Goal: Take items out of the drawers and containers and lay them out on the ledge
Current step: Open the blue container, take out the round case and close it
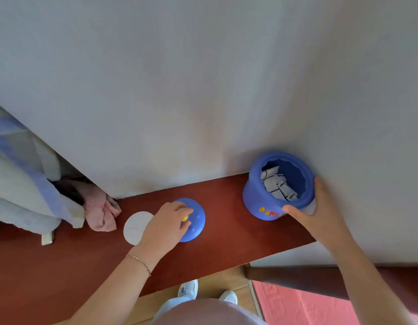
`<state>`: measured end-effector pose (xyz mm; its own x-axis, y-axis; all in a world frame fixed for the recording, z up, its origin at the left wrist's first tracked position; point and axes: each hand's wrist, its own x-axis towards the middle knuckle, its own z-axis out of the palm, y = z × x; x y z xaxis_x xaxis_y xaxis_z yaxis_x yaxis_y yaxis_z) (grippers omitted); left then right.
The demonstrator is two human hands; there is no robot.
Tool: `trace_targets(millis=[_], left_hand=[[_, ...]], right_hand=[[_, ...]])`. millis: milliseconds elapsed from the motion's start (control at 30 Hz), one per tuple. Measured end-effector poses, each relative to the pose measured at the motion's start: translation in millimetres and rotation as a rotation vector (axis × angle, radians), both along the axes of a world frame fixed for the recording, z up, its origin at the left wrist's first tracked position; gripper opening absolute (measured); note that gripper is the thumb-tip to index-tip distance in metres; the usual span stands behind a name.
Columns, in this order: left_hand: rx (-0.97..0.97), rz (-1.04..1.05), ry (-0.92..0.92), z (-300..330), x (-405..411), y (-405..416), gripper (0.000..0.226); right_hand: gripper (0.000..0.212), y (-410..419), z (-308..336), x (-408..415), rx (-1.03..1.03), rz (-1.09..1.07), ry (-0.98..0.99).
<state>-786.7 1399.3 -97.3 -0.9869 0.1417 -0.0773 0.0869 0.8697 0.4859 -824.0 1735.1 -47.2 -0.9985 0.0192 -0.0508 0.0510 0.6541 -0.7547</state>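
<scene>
A blue jar (254, 195) stands open on the reddish-brown ledge (226, 249), close to the wall. White packets with black lines (277, 185) fill its inside. My right hand (313, 212) grips the jar's right side, thumb across its front. The jar's blue lid (198, 219) lies on the ledge to the left. My left hand (165, 224) pinches the lid's yellow knob (185, 218).
A white round disc (135, 227) lies on the ledge just left of the lid. Pink cloth (100, 212) and pale blue fabric (22, 184) pile up at the far left. The white wall (203, 90) backs the ledge. Below lie a wooden floor and a pink rug (308, 306).
</scene>
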Motion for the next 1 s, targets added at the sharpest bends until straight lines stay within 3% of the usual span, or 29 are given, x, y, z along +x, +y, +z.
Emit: trace_targets(millis=[133, 300, 433, 533, 700, 867, 1000], left_hand=[[-0.051, -0.058, 0.063, -12, 0, -1, 0.033], [-0.062, -0.02, 0.011, -17, -1, -5, 0.029], [-0.038, -0.092, 0.141, 6, -12, 4, 0.017], [0.059, -0.139, 0.283, 53, -32, 28, 0.035], [0.169, -0.287, 0.479, 109, -77, 89, 0.033], [0.125, -0.472, 0.45, 119, -103, 145, 0.038], [0.042, -0.555, 0.464, 105, -109, 169, 0.027]], right_hand=[[0.1, 0, -1, 0, 0.003, -0.02, -0.025], [0.111, 2, -3, 0, 0.04, -0.045, -0.065], [0.108, 0, -2, 1, 0.037, -0.056, -0.064], [0.106, 0, -3, 2, 0.045, -0.067, -0.055], [0.106, 0, -3, 3, 0.021, -0.07, -0.041], [0.097, -2, 5, 2, -0.032, -0.043, -0.021], [0.094, -4, 5, 2, -0.05, -0.068, -0.003]])
